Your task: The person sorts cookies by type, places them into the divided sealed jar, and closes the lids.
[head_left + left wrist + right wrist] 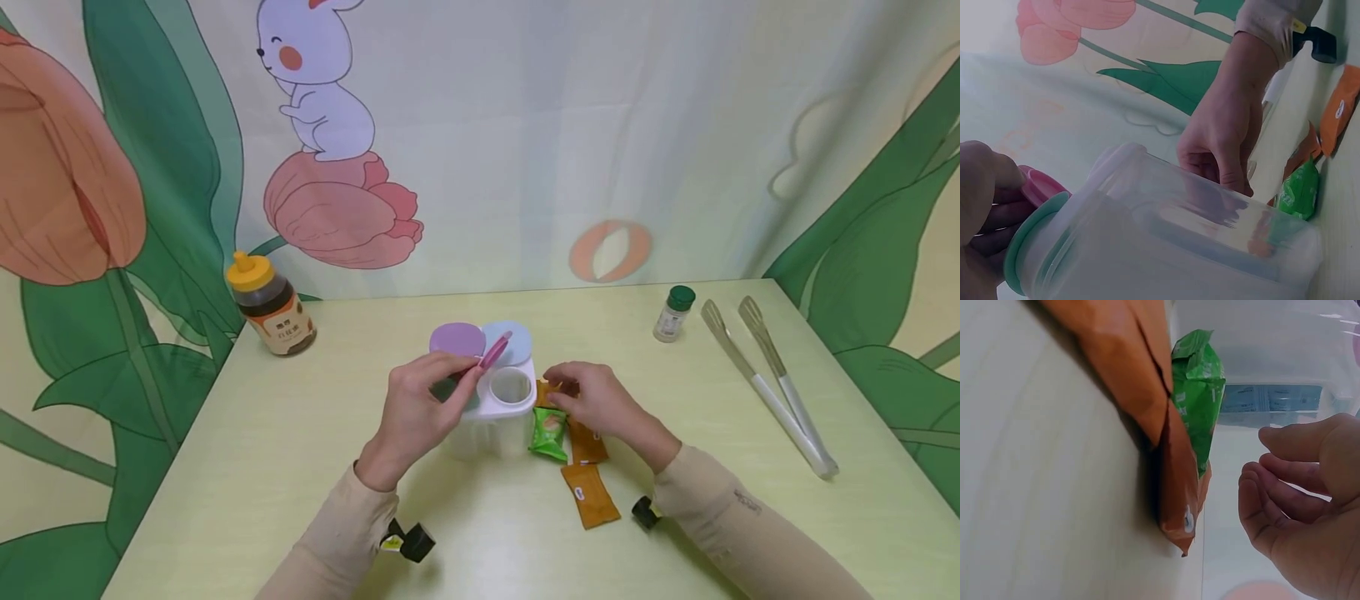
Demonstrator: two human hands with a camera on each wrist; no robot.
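My left hand (420,408) pinches a pink round lid (496,349) between thumb and fingers, tilted on edge over a clear container (487,437) with a white top. On that top sit a purple lid (456,338) and a blue lid (512,340); the green lid (1015,253) shows in the left wrist view, mostly hidden by my hand in the head view. The front right compartment (511,387) is uncovered. To the container's right, my right hand (600,400) hovers with loosely bent fingers, holding nothing, near a green snack packet (550,433) and several orange packets (591,497).
A syrup-like bottle with a yellow cap (273,308) stands at the back left. At the back right are a small green-capped shaker jar (673,314) and metal tongs (772,392) with pale handles. A printed curtain (480,167) hangs behind the table.
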